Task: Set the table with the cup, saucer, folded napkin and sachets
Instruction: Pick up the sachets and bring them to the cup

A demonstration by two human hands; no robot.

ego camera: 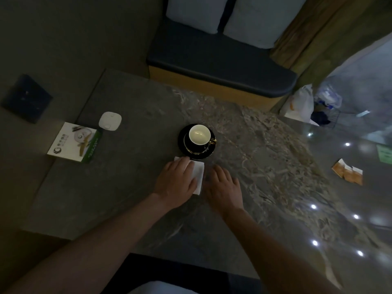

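White napkin (199, 177) half under left hand (177, 180)

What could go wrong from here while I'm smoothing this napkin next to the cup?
The left hand presses the white folded napkin right beside the black gold-trimmed saucer; a forward slip could nudge it and rattle the black cup with the cream inside. The orange sachets lie far right near the marble table edge, so a hasty reach might knock them off.

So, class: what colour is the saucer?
Black, with a thin gold rim: saucer, head view.
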